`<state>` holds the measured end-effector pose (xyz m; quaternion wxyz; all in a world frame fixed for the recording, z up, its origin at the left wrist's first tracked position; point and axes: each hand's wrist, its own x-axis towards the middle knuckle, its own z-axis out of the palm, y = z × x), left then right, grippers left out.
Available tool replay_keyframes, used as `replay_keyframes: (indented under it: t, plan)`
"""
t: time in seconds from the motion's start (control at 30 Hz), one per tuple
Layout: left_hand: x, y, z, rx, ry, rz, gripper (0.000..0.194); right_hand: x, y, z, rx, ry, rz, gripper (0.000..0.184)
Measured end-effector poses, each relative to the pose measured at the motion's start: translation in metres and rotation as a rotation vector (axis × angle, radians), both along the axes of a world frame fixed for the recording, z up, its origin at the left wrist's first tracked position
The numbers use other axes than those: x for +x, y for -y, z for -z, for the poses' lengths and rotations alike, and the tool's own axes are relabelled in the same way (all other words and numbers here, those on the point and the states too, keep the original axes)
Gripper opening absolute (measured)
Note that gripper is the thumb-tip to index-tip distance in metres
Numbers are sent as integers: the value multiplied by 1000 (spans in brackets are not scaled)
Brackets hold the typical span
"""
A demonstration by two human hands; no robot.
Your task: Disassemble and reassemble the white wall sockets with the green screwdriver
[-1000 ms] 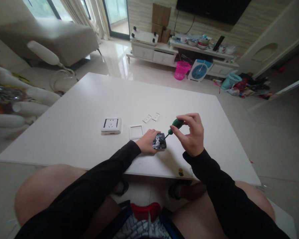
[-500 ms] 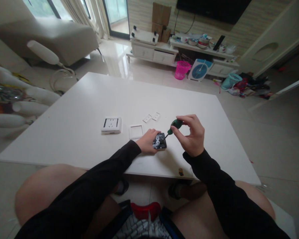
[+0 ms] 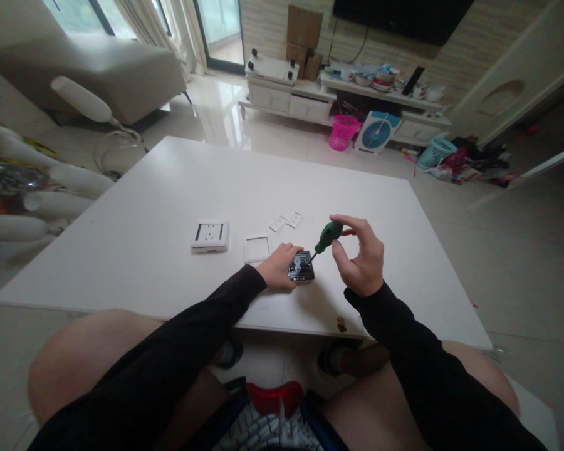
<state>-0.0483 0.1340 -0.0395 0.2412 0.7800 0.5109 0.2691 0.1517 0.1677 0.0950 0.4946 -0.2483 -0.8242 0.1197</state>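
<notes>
My left hand (image 3: 279, 267) grips a dark socket module (image 3: 301, 266) and holds it flat on the white table (image 3: 178, 181) near the front edge. My right hand (image 3: 361, 258) pinches the green handle of a screwdriver (image 3: 324, 238) between thumb and fingertips. The screwdriver slants down to the left, and its tip rests on the module's top. Both arms wear black sleeves.
A white socket (image 3: 210, 235) lies to the left on the table, with a square white frame (image 3: 256, 248) beside it and two small white cover pieces (image 3: 286, 221) behind. A small brown object (image 3: 341, 324) sits at the table's front edge. A sofa, a TV stand and baskets stand beyond.
My right hand's fingers have shifted on the green handle, as in a turn, and the handle has tipped slightly more upright. The left hand and the module have stayed put.
</notes>
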Motion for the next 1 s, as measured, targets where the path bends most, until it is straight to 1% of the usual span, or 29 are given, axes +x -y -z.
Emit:
replay_keyframes:
  t: [0.07,0.2,0.27,0.33,0.4,0.5,0.57,0.63,0.73,0.8,0.9,1.0]
  plan:
    - [0,-1,1,3,-7,3,79,0,0,1,11,9,9,43]
    - [-1,-2,3,2,-18,8,84,-1,0,1,67,38,83,36]
    - [0,-2,3,3,-16,5,81,-1,1,0,76,51,69,38]
    - [0,-1,2,4,-19,1,78,-1,1,-1,71,56,34,44]
    - [1,-1,2,6,-23,-3,79,-1,1,-2,56,56,14,44]
    - [1,0,1,13,-14,-6,82,-1,0,1,47,30,51,39]
    - [1,0,0,13,-8,-5,80,-2,0,2,52,18,82,39]
    - [1,0,-1,4,-10,-2,78,-2,0,3,48,18,81,45]
    - [1,-1,-1,-5,-22,0,79,-1,1,2,32,19,38,51]
    - [1,-1,1,0,-25,-3,81,-1,1,2,31,22,41,45]
    - [1,-2,3,9,-18,1,82,-2,1,2,54,30,91,37]
    - [1,-2,3,20,-6,2,78,-2,2,1,66,37,80,39]
